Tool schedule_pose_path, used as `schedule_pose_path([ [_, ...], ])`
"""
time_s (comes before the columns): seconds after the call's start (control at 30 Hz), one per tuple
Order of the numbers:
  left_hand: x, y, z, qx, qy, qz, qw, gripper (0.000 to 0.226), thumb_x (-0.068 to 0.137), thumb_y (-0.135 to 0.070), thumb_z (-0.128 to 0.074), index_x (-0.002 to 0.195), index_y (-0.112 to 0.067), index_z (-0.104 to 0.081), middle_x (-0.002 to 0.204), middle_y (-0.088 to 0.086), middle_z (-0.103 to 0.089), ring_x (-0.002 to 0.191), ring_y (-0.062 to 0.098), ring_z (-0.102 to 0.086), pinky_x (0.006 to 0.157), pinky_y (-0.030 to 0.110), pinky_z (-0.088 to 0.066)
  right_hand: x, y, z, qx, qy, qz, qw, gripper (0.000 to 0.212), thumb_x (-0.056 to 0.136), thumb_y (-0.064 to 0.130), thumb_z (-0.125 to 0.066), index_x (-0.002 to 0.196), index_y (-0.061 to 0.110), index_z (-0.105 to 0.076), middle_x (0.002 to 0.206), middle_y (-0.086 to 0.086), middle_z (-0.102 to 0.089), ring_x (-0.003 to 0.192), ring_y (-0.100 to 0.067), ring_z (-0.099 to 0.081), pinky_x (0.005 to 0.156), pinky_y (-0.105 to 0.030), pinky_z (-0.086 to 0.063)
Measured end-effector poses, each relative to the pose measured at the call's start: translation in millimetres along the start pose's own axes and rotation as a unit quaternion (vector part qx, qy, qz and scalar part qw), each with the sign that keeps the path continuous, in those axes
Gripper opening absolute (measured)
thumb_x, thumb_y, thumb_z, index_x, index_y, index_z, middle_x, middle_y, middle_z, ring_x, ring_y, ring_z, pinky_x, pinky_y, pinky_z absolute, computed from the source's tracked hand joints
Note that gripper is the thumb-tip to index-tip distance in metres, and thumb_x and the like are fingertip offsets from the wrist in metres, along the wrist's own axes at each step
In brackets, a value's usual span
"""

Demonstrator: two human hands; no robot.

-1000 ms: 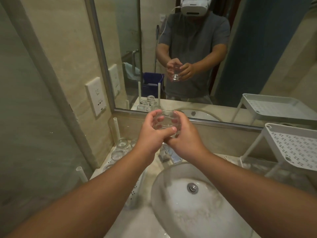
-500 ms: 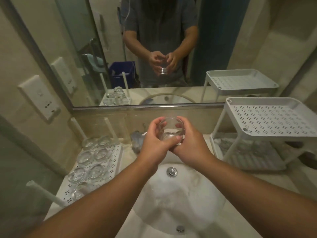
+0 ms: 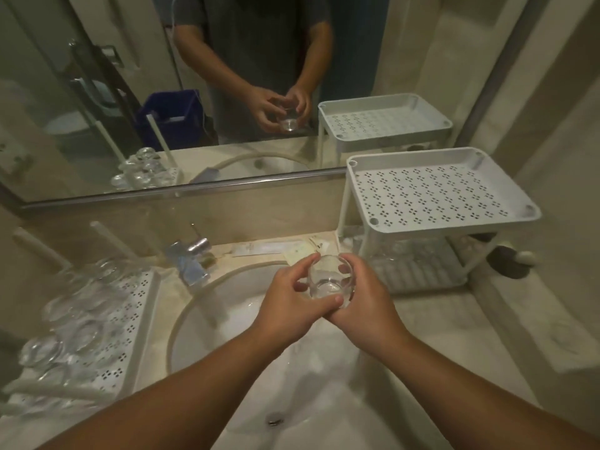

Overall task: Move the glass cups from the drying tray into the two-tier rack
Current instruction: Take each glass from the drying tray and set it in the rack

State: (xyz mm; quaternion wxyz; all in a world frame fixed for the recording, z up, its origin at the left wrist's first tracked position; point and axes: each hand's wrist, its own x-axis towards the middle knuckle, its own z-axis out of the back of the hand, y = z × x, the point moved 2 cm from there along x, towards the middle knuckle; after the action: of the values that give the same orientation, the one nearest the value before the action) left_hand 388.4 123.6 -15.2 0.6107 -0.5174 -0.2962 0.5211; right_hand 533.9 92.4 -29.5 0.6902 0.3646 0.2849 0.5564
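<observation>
A clear glass cup [image 3: 329, 280] is held upright over the sink, mouth toward me. My left hand [image 3: 289, 303] grips its left side with the thumb across the near rim, and my right hand [image 3: 367, 297] grips its right side. The white perforated drying tray [image 3: 136, 306] lies at the left with several clear glass cups [image 3: 81, 319] upside down on it. The white two-tier rack [image 3: 435, 219] stands at the right; its top shelf holds nothing, and faint glassware shows on the lower shelf [image 3: 418, 271].
A round white sink [image 3: 259, 368] lies below my hands, with a chrome tap [image 3: 191, 258] behind it. A wall mirror [image 3: 194, 92] runs along the back. Paper packets [image 3: 285, 250] lie by the backsplash. A dark object [image 3: 509, 261] sits right of the rack.
My view has tilted down and swung right, showing the whole rack and tray. Both hands still hold the cup, now lower over the sink and closer to the rack.
</observation>
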Motion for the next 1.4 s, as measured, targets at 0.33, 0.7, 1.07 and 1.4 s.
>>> schedule_pose_path([
  [0.33,7.8,4.5,-83.4,-0.014,0.003,0.087,0.996,0.055,0.083,-0.037,-0.077,0.132,-0.041,-0.051,0.120,-0.018,-0.059,0.090,0.001,-0.066,0.069,0.019,-0.054,7.9,-79.0,51.5,-0.007,0.018,-0.017,1.000,0.081,0.070,0.036,-0.082,0.137,0.033,-0.038,0.129,0.011,-0.051,0.113,-0.007,-0.053,0.087,-0.022,-0.047],
  [0.7,25.1,5.5,-155.1,-0.085,0.024,0.186,0.979,0.077,0.075,-0.048,-0.067,0.146,-0.044,-0.040,0.121,-0.011,-0.058,0.115,0.016,-0.061,0.101,0.041,-0.051,44.0,-139.5,71.9,-0.024,0.048,-0.054,0.997,0.091,0.072,0.027,-0.084,0.146,0.027,-0.031,0.146,0.007,-0.043,0.129,-0.014,-0.048,0.102,-0.029,-0.043],
  [1.07,52.2,-2.1,-171.8,-0.102,0.032,0.220,0.970,0.099,0.074,-0.043,-0.071,0.157,-0.036,-0.019,0.155,-0.009,-0.038,0.126,0.019,-0.054,0.088,0.033,-0.051,94.0,-156.9,61.0,-0.054,0.083,-0.070,0.993,0.085,0.078,0.025,-0.080,0.146,0.029,-0.031,0.140,-0.002,-0.041,0.126,-0.016,-0.047,0.093,-0.020,-0.037],
  [1.4,81.4,8.2,-177.4,-0.118,0.036,0.248,0.961,0.088,0.090,-0.021,-0.064,0.159,-0.034,-0.010,0.147,-0.015,-0.038,0.093,0.010,-0.059,0.076,0.028,-0.048,122.6,-167.2,45.2,-0.148,0.103,-0.072,0.981,0.082,0.081,0.035,-0.075,0.146,0.011,-0.033,0.152,-0.006,-0.035,0.140,-0.021,-0.034,0.109,-0.025,-0.028],
])
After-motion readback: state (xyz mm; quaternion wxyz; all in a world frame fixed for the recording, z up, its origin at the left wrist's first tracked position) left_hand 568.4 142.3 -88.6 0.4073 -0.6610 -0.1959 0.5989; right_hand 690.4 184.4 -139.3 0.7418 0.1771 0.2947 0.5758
